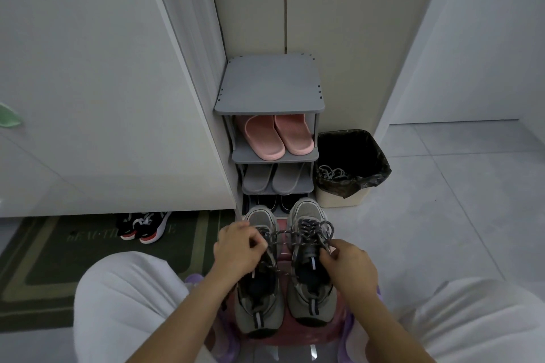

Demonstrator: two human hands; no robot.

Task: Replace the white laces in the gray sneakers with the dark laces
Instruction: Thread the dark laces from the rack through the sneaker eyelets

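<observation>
Currently, a pair of gray mesh sneakers [312, 298] is sitting side by side, toes pointing to 12 o'clock, on a translucent pink plastic stool [277, 340] between the person's knees in white trousers [118, 303]. Dark speckled laces [306, 233] are running through the eyelets of both shoes. One strand is stretching taut across the gap between them, from 9 to 3 o'clock.

The left hand [239, 247] is hovering over the tongue of the left shoe, fingers curled and pinching the lace end there. The right hand [346, 264] is sitting at 3 o'clock of the right shoe's tongue, thumb and forefinger pinching the other end of the lace.

At 12 o'clock from the sneakers, a narrow gray tiered shoe rack [268, 82] is standing against the wall. It is holding pink rubber slippers [277, 135] on one shelf, gray slippers [274, 178] on the shelf below, and dark shoes [274, 203] at the bottom.

At 1 o'clock, just beside the rack, a cream bin with a black bag liner [339, 199] is holding a tangle of white laces [331, 172].

At 10 o'clock, black, white and red trainers [144, 227] are lying on a green doormat [59, 259], partly under a white cabinet.
</observation>
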